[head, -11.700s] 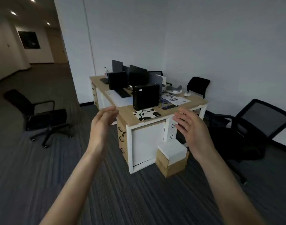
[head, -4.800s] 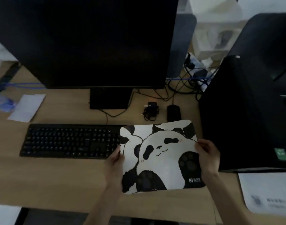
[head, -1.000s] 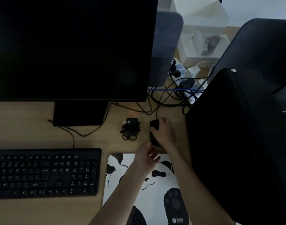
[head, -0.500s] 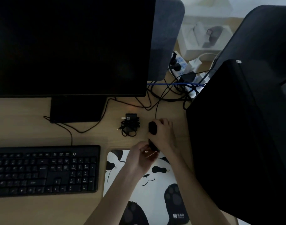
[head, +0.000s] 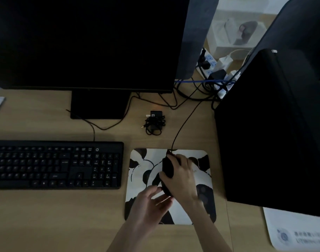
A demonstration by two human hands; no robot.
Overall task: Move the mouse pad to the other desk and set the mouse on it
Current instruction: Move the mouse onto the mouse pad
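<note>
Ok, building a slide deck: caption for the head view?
Right hand sets the mouse on the panda pad beside the keyboard; left hand close by.

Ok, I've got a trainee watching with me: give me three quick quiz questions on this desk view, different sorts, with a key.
1. True or false: the mouse is over the panda mouse pad.
2. Which hand grips the mouse? A) left hand B) right hand C) neither
3. Fill in: the mouse pad lies between the keyboard and the black ______.

Key: 1 true. 2 B; the right hand is closed around it, the left is open just beside it. 3 computer tower.
</note>
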